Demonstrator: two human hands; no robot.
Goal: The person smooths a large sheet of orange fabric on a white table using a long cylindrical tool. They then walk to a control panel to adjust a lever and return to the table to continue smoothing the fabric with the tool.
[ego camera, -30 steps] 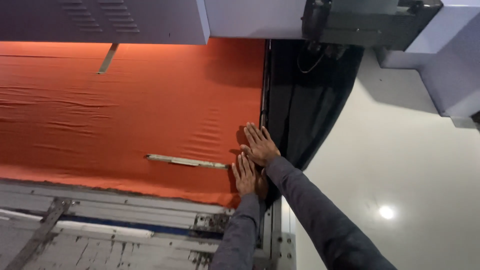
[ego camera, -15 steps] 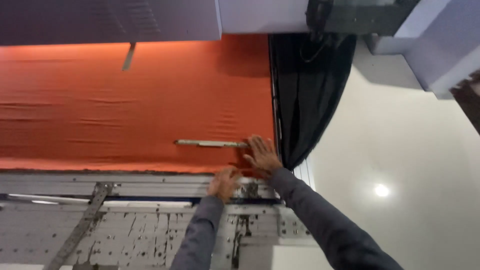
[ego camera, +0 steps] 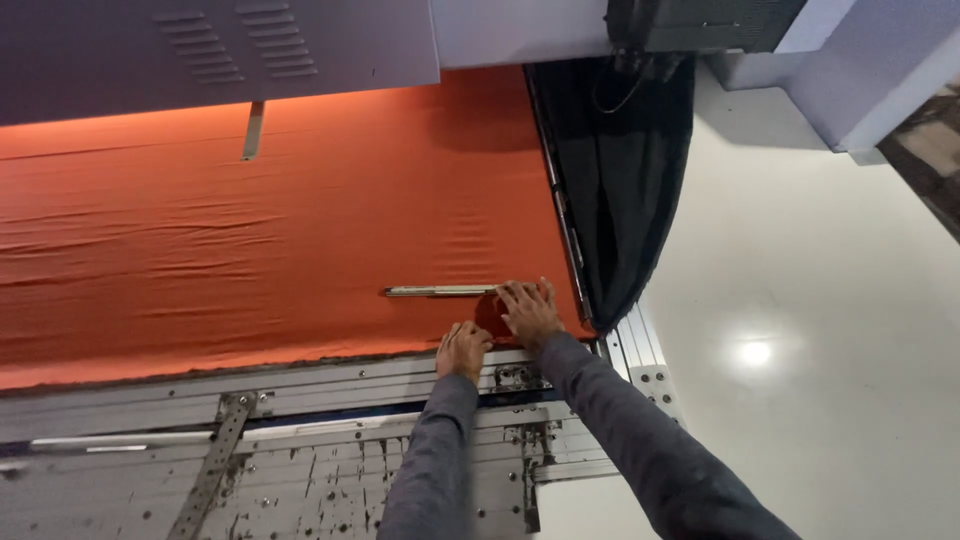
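A wide sheet of orange fabric (ego camera: 260,240) lies stretched over a machine bed. My left hand (ego camera: 463,350) is curled at the fabric's near edge, next to its right corner, and seems to pinch the cloth. My right hand (ego camera: 527,310) lies flat on the fabric with its fingers spread, just beyond and to the right of the left hand. A small raised fold of the fabric (ego camera: 489,316) stands between the two hands. A thin metal bar (ego camera: 440,291) lies on the cloth, with its right end by my right fingertips.
A grey metal frame (ego camera: 300,400) with rails and dark specks runs along the near side. Black cloth (ego camera: 620,200) hangs at the fabric's right edge. A grey machine housing (ego camera: 220,50) overhangs the far side. Glossy white floor (ego camera: 820,330) lies to the right.
Both hands have drawn back from the fabric's right side toward its near edge. The left hand now sits on that edge, and a small fold has risen between the hands.
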